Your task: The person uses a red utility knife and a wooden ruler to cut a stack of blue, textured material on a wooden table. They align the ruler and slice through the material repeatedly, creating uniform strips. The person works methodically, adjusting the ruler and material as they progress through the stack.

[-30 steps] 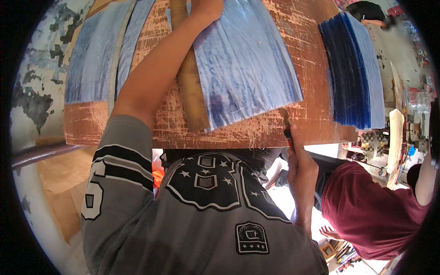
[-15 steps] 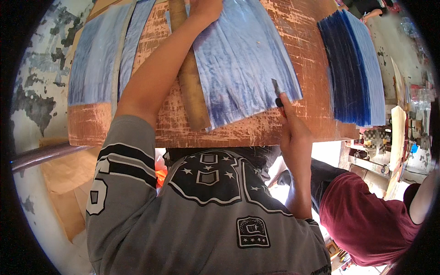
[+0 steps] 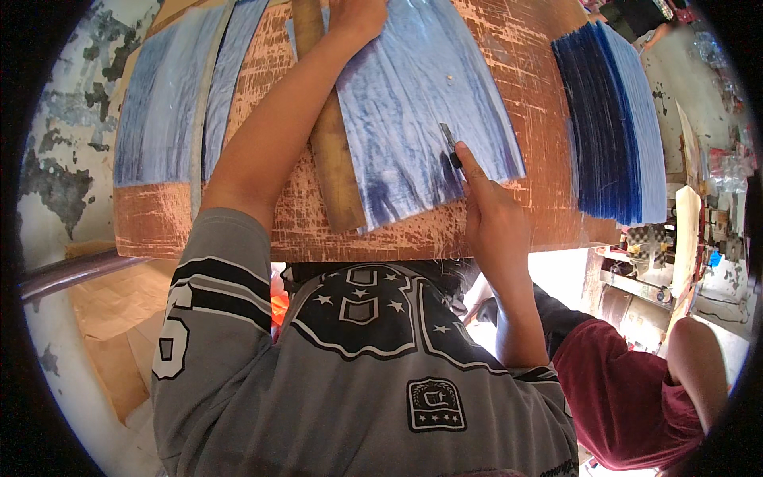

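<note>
A blue-white streaked sheet [image 3: 421, 103] lies on the scratched brown board [image 3: 302, 238]. Along its left edge runs a long, flat wooden strip [image 3: 338, 175]. My right hand [image 3: 494, 211] is closed around a snap-off utility knife [image 3: 455, 159], thumb or finger along its body. The knife's blade points away from me over the sheet; whether it touches is not clear. My left hand [image 3: 359, 17] is at the sheet's far part, beside the strip, its fingers hidden or cut off by the top edge.
Another blue sheet [image 3: 155, 103] lies at the left under a thin pale strip [image 3: 208, 87]. A thick stack of dark and light blue sheets [image 3: 608, 119] stands at the board's right. A person in a maroon shirt [image 3: 620, 389] is close at right; another person's arm [image 3: 656, 33] shows at far right.
My right hand has moved left and a little farther in with the knife, from near the sheet's right corner to over the sheet. My left hand has stayed put. The person in maroon has shifted.
</note>
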A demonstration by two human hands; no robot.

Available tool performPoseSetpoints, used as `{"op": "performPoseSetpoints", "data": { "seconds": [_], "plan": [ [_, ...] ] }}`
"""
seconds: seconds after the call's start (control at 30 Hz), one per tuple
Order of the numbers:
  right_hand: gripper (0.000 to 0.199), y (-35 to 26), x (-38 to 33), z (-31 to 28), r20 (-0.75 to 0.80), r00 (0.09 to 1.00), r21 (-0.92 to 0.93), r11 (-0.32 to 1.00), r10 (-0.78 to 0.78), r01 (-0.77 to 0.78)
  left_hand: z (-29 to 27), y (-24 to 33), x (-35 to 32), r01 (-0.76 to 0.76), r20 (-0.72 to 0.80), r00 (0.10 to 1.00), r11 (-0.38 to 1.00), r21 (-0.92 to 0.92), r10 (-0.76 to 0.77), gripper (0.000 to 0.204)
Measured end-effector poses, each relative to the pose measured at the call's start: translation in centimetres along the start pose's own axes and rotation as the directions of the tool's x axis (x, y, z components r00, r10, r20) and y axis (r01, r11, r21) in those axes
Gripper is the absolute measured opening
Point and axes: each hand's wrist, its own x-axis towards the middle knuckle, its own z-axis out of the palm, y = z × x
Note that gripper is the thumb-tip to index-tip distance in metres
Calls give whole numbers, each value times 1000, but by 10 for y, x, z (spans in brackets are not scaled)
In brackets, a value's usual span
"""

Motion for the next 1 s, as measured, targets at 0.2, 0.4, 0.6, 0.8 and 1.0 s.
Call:
{"op": "performPoseSetpoints", "data": {
  "seconds": [0.2, 0.4, 0.6, 0.8, 1.0],
  "plan": [
    [80, -5, 1, -6, 37, 999, -85, 996, 3, 0, 1, 1, -4, -4, -45, 999, 1000, 5, 5, 35],
    [83, -11, 1, -10, 61, 998, -146, 989, 10, -1, 3, 0, -2, -15, -36, 999, 1000, 20, 16, 35],
    [85, -12, -10, -22, 169, 982, -136, 989, 80, -57, 5, -1, -1, -7, -27, 1000, 999, 42, 8, 33],
    [81, -11, -37, -28, 189, 977, -134, 988, 101, -76, 4, -2, 2, 24, 5, 1000, 997, 69, -24, 32],
    [80, -5, -58, -27, 142, 987, -197, 979, 77, -48, 2, 1, 1, 29, 16, 999, 998, 58, -30, 33]
  ]
}}
